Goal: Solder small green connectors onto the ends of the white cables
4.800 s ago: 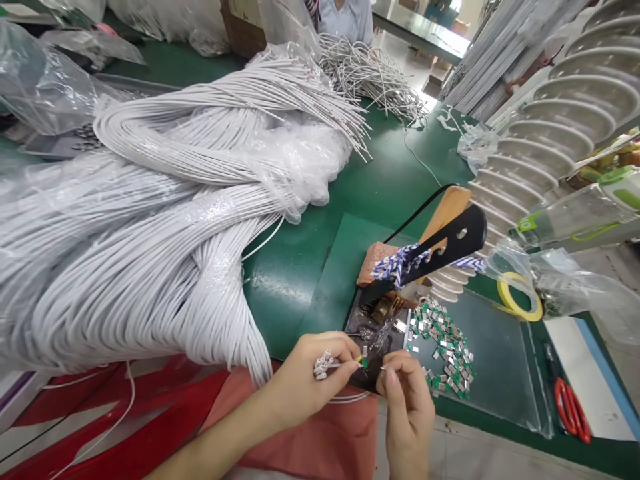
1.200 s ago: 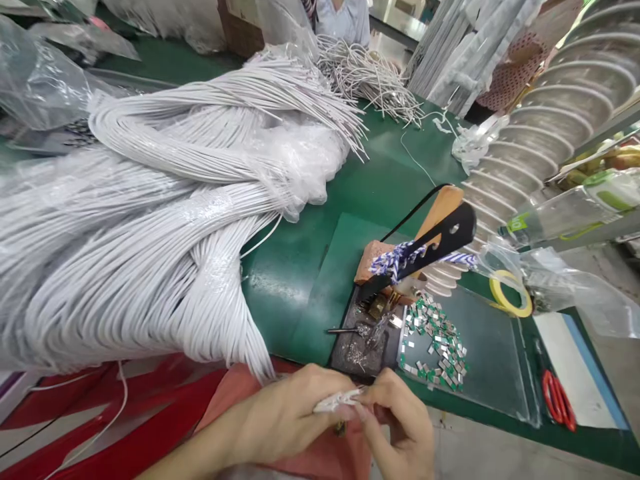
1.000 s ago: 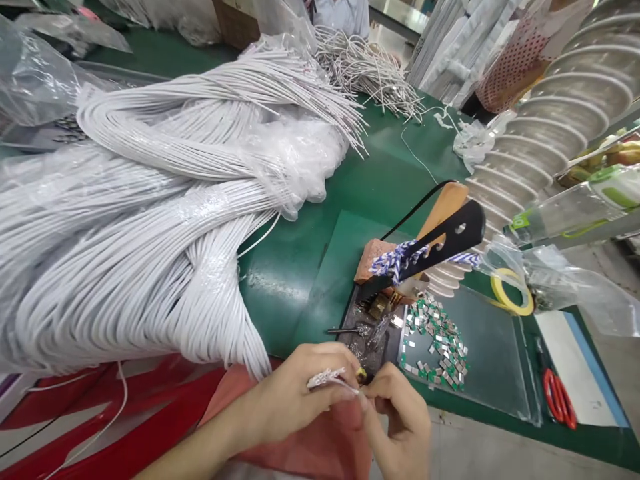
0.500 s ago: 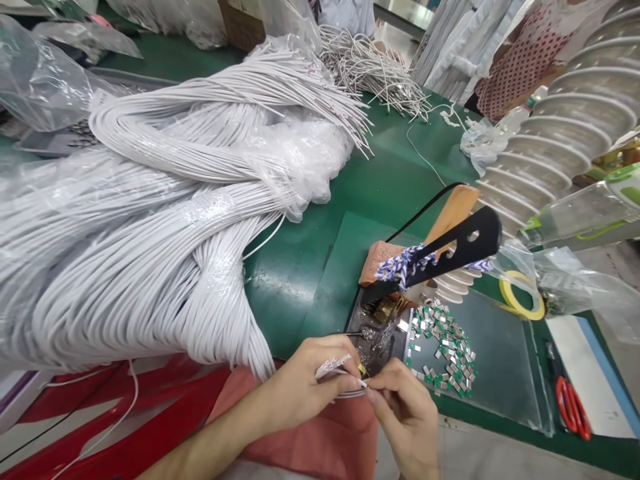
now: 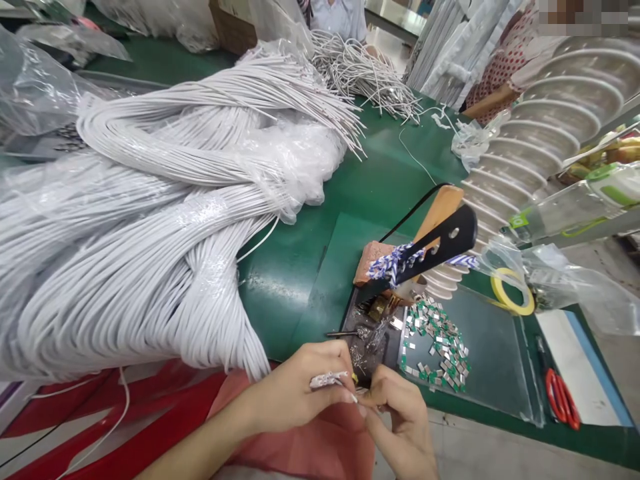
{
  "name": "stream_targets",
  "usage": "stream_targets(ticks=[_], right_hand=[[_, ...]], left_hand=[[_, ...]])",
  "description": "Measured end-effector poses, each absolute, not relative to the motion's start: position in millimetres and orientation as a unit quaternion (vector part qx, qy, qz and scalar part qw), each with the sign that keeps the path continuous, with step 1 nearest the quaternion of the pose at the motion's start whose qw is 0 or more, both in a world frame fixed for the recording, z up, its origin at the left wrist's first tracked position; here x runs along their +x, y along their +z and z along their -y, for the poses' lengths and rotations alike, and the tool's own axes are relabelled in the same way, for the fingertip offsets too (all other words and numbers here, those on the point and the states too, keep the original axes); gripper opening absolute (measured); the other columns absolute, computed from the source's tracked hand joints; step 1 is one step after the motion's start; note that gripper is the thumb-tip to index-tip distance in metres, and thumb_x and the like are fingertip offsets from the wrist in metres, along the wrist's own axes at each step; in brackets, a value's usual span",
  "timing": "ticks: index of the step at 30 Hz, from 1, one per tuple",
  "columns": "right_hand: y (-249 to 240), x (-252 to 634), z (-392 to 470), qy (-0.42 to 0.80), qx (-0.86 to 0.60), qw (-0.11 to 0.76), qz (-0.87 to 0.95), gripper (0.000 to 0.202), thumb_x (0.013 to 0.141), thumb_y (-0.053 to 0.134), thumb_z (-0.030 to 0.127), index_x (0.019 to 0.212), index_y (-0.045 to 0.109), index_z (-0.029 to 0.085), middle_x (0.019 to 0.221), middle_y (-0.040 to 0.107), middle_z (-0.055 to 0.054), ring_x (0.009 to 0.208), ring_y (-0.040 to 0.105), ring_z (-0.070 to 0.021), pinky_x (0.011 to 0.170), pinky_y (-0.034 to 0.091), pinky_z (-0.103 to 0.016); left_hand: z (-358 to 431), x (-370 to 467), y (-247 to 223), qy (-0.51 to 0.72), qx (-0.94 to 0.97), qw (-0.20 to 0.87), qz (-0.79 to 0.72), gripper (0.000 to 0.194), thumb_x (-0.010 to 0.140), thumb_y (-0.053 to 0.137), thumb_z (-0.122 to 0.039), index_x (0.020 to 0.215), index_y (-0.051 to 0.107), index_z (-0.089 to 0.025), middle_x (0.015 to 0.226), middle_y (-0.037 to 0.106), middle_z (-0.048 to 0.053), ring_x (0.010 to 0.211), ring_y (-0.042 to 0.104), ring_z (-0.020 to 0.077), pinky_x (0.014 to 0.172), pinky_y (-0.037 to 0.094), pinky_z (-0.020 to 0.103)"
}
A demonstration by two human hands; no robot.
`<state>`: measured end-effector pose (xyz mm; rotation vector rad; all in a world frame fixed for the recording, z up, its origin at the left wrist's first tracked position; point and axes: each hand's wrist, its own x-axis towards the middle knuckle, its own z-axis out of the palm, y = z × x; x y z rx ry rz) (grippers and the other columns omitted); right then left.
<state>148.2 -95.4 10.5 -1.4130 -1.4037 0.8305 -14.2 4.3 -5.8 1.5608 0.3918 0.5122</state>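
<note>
My left hand (image 5: 305, 387) is closed round a small bunch of white cables (image 5: 327, 380), whose ends stick out between thumb and fingers. My right hand (image 5: 400, 420) is pinched at the tip of a cable, touching my left fingertips; what exactly it holds is too small to make out. Both hands are at the table's near edge, above a salmon-coloured cloth (image 5: 300, 450). Just beyond them lies a dark tray (image 5: 367, 357) with metal bits. To its right is a pile of small green and silver connectors (image 5: 440, 347).
Large bundles of white cable (image 5: 150, 267) cover the left side. A black holder (image 5: 440, 247) tied to a brick (image 5: 370, 263) rises beyond my hands, beside a ribbed hose (image 5: 545, 133). Yellow tape (image 5: 513, 293) and red-handled pliers (image 5: 563, 400) lie right. People stand across the table.
The whole view has shifted slightly. My hands remain together at the cable end, with the right fingers a little more curled. A person's forearm now shows at the upper right.
</note>
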Motion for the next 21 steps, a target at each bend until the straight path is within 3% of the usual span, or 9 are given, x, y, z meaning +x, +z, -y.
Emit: stream_targets(ticks=[3, 7, 12, 16, 21], right_hand=[[17, 148, 96, 0.312, -0.581, 0.452, 0.601, 0.019, 0.077, 0.053, 0.004, 0.066, 0.058, 0.019, 0.060, 0.047, 0.003, 0.055, 0.048, -0.0111, 0.048, 0.032, -0.021], [20, 166, 103, 0.273, -0.610, 0.389, 0.633, 0.015, 0.087, 0.055, 0.009, 0.081, 0.065, 0.019, 0.068, 0.057, 0.000, 0.060, 0.055, -0.0128, 0.053, 0.040, -0.021], [3, 210, 105, 0.083, -0.784, 0.303, 0.535, 0.010, 0.091, 0.057, 0.029, 0.086, 0.063, 0.022, 0.071, 0.052, 0.000, 0.063, 0.051, -0.0167, 0.059, 0.040, -0.026], [-7, 226, 99, 0.119, -0.804, 0.270, 0.516, 0.018, 0.089, 0.057, 0.037, 0.082, 0.062, 0.022, 0.078, 0.056, -0.003, 0.071, 0.054, -0.0202, 0.063, 0.040, -0.030], [-6, 225, 107, 0.141, -0.801, 0.327, 0.481, 0.022, 0.086, 0.061, 0.040, 0.075, 0.060, 0.021, 0.074, 0.060, -0.003, 0.066, 0.055, -0.0187, 0.060, 0.041, -0.028]], left_hand=[[-5, -15, -8, 0.219, 0.704, 0.653, -0.172, 0.017, 0.092, 0.059, -0.024, 0.084, 0.071, -0.015, 0.081, 0.058, 0.003, 0.076, 0.058, 0.0153, 0.070, 0.046, 0.023], [-4, -13, -6, 0.226, 0.693, 0.658, -0.189, 0.015, 0.091, 0.060, -0.022, 0.085, 0.072, -0.014, 0.087, 0.060, 0.004, 0.079, 0.060, 0.0148, 0.072, 0.048, 0.023], [-4, -11, -1, 0.241, 0.686, 0.655, -0.206, 0.014, 0.090, 0.058, -0.015, 0.087, 0.071, -0.014, 0.098, 0.063, 0.008, 0.086, 0.064, 0.0169, 0.079, 0.050, 0.025], [-6, -10, 4, 0.237, 0.686, 0.652, -0.220, 0.013, 0.088, 0.058, -0.015, 0.082, 0.070, -0.014, 0.095, 0.065, 0.008, 0.083, 0.064, 0.0174, 0.076, 0.050, 0.025], [-6, -8, 5, 0.243, 0.671, 0.659, -0.237, 0.014, 0.085, 0.061, -0.015, 0.075, 0.070, -0.012, 0.088, 0.064, 0.007, 0.079, 0.063, 0.0166, 0.075, 0.048, 0.024]])
